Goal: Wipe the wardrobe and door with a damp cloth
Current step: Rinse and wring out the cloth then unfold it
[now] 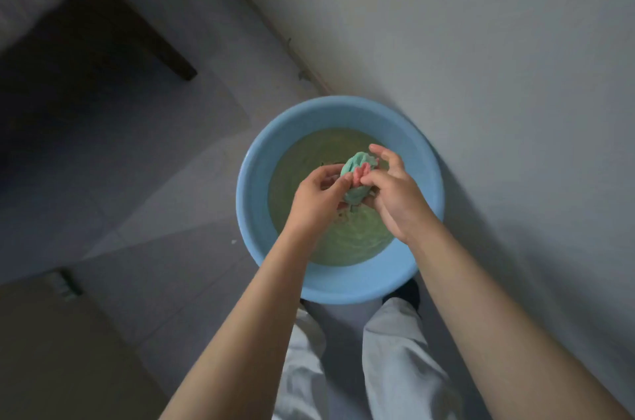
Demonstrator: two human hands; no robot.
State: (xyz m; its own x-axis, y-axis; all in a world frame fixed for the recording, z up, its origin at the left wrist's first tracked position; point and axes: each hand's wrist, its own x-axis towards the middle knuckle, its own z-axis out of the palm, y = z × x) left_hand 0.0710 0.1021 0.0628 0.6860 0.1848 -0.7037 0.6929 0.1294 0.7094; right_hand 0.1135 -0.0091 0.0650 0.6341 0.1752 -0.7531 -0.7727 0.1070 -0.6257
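Cloth point(357, 175), a bunched wad of green and pink fabric, sits squeezed between two bare hands directly above a round blue basin point(261, 158) of water. The view looks straight down from the person's head.

The left hand point(318, 201) comes in from the lower left, with its fingers curled around the near side of the wad. The right hand point(395, 192) comes in from the lower right, its thumb and fingers pinching the other side, one finger raised a little above the top of the bundle. Both grips are closed on the cloth; neither is released. Thin strands that look like water run down from the bottom of the wad into the basin, and the water surface under it shows rings.

The basin rests on a pale tiled floor point(144, 179), close against a plain light wall point(498, 58) on the right. The person's legs in light trousers point(395, 368) stand just behind the basin. A dark piece of furniture point(113, 31), perhaps a bed frame, is at the upper left, well apart from the basin.

Judging by this, the task is at its very beginning: the cloth is wet and looks to be in the middle of a wringing-out. No wardrobe can be made out in the view, and whether the panel at the lower left is a door is unclear. All the wiping appears to lie ahead, once the cloth is damp rather than dripping and carried over.
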